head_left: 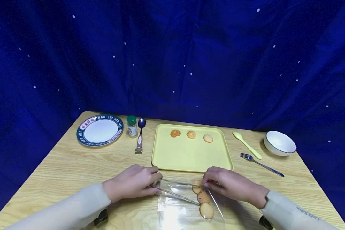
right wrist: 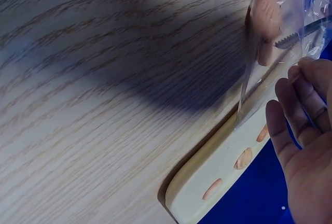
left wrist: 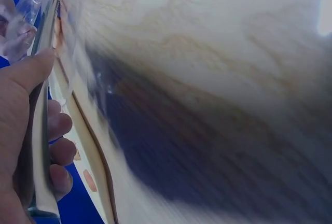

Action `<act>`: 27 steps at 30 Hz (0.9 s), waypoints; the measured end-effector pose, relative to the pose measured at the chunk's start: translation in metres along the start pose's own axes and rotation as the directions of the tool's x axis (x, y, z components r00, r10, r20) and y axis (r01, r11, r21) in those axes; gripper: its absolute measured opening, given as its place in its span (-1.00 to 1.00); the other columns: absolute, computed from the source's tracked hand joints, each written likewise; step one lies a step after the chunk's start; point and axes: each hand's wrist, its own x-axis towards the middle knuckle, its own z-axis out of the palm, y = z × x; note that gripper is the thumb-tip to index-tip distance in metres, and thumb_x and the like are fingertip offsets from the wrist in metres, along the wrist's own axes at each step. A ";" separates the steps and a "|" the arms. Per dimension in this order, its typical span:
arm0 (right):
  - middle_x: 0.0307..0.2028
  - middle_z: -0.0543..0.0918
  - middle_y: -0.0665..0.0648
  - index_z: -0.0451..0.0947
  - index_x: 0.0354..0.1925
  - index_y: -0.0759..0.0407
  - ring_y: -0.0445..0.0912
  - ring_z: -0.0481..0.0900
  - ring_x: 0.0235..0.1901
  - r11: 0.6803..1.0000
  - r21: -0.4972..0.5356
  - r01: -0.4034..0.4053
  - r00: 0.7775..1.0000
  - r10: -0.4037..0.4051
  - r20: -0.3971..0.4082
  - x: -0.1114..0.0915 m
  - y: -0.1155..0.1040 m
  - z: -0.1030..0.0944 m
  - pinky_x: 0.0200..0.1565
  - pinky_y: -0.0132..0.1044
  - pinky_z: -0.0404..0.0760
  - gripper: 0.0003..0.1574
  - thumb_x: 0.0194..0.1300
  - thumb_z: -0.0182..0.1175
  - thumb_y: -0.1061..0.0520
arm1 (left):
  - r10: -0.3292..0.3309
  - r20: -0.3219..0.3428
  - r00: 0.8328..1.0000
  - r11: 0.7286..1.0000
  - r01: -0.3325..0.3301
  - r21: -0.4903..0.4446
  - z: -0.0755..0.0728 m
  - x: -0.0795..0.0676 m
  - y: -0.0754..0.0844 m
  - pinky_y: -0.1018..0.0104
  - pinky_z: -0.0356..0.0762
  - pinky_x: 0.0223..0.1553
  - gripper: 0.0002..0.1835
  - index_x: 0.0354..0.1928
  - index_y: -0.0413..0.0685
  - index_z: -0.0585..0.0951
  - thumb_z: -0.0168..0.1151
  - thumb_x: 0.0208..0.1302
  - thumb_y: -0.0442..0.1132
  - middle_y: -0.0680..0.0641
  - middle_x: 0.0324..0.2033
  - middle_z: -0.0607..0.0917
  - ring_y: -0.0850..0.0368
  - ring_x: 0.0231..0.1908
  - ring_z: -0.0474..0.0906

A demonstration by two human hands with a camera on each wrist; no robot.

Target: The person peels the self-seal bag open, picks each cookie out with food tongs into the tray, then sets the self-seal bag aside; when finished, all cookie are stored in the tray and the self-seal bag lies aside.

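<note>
- The left hand (head_left: 135, 183), lower centre-left of the head frame, is gripping the long silver metal tongs (left wrist: 41, 141); its fingers are curling round one side while the thumb is pressing the other, presumably for steering the spread arms.
- The right hand (head_left: 231, 185), lower centre-right, is pinching the edge of a clear plastic bag (head_left: 169, 207) between thumb and forefinger, apparently holding its mouth raised for the tongs.
- Three round tan cookies (head_left: 204, 197) are lying in a row within the bag, bottom centre; the tongs' arms are pointing toward them.
- A yellow rectangular tray (head_left: 189, 156) is occupying mid-frame on the pale wood-grain counter (head_left: 118, 166), bearing three small golden cookies (head_left: 191, 134) along its far side, perhaps spaced for separate display.
- The left wrist view is showing the tongs' broad body lying along the palm, which the head view is hiding.
- The right wrist view is revealing a serrated tip (right wrist: 289, 41) beside the bagged cookies, upper right; whether it is touching them, I cannot tell.
- Only the head view is showing the white ceramic bowl (head_left: 279, 143) and metal fork (head_left: 264, 165), right.
</note>
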 end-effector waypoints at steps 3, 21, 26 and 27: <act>-0.31 0.51 -0.28 0.54 -0.26 -0.12 -0.45 0.43 -0.32 1.000 -0.003 0.001 1.000 -0.001 0.001 0.000 0.000 0.000 -0.24 -0.52 0.52 -0.92 0.35 0.21 0.11 | 0.009 0.017 1.000 1.000 -0.010 0.022 0.000 0.004 0.001 0.52 0.26 -0.59 -0.70 -0.33 0.10 0.53 0.20 0.29 0.15 0.22 -0.50 0.41 0.47 -0.61 0.22; -0.29 0.54 -0.25 0.56 -0.24 -0.09 -0.45 0.46 -0.28 1.000 -0.016 0.020 1.000 -0.021 -0.019 -0.002 0.004 0.001 -0.21 -0.52 0.54 -0.87 0.33 0.22 0.18 | 0.042 -0.044 0.998 0.999 -0.041 0.034 -0.001 -0.011 -0.002 0.50 0.25 -0.58 -0.72 -0.40 0.15 0.50 0.17 0.32 0.13 0.27 -0.56 0.41 0.46 -0.63 0.18; -0.29 0.54 -0.25 0.58 -0.24 -0.07 -0.45 0.46 -0.29 1.000 -0.018 0.012 1.000 -0.012 -0.020 -0.004 0.005 0.000 -0.22 -0.53 0.54 -0.88 0.33 0.21 0.19 | -0.019 -0.060 0.998 1.000 0.018 -0.024 -0.007 -0.028 -0.007 0.49 0.30 -0.56 -0.75 -0.41 0.20 0.48 0.18 0.32 0.13 0.29 -0.54 0.43 0.51 -0.60 0.26; -0.29 0.54 -0.26 0.58 -0.24 -0.07 -0.46 0.45 -0.29 1.000 -0.016 0.007 1.000 -0.008 -0.018 -0.004 0.006 0.000 -0.22 -0.53 0.54 -0.89 0.34 0.20 0.18 | -0.030 -0.063 0.998 0.999 0.027 -0.037 -0.009 -0.031 -0.008 0.49 0.33 -0.56 -0.76 -0.40 0.21 0.49 0.18 0.32 0.12 0.30 -0.53 0.44 0.51 -0.59 0.28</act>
